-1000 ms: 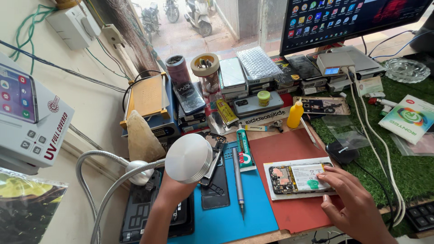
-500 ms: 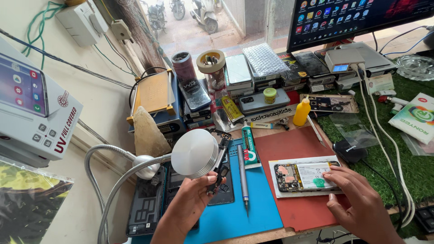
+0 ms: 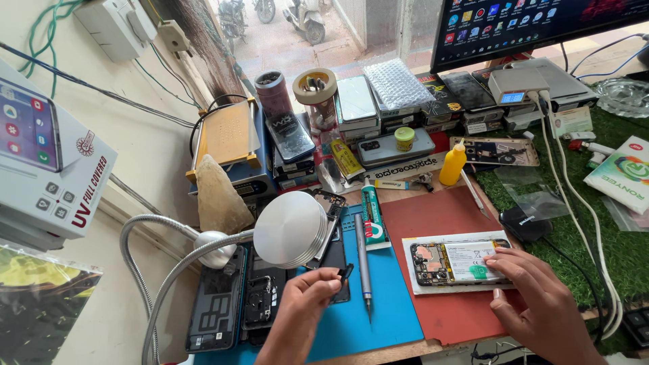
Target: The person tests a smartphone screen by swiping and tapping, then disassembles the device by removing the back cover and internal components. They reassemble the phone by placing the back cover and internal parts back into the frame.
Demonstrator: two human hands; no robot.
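Left hand (image 3: pixel 305 304) hovering over blue mat (image 3: pixel 378 318), fingers (image 3: pixel 331 284) pinching together on a small black part (image 3: pixel 346 273), held just under the round silver lamp head (image 3: pixel 291 228). Lamp sitting on a gooseneck arm (image 3: pixel 145 270) curving in from the left.

Right hand (image 3: pixel 541 304) resting on red mat (image 3: pixel 446 270), fingers (image 3: pixel 497 255) spread apart and pressing on the right end of the opened phone (image 3: pixel 460 260), back cover off, board and battery showing, lying on a white sheet. Not gripping anything.

Lying on blue mat between the hands: slim grey screwdriver (image 3: pixel 362 260), tip pointing toward the near edge; green-and-white tube (image 3: pixel 370 215) just beyond it. Left of blue mat: two dark phone back covers (image 3: pixel 230 301) lying side by side, partly under the lamp.

Further back on table (image 3: pixel 399 348): yellow squeeze bottle (image 3: pixel 453 164), stacked phones (image 3: pixel 395 147), tape roll (image 3: pixel 314 86), monitor (image 3: pixel 541 23) at top right. Green turf mat (image 3: pixel 608 236) on the right with white cables (image 3: pixel 574 196) running across.
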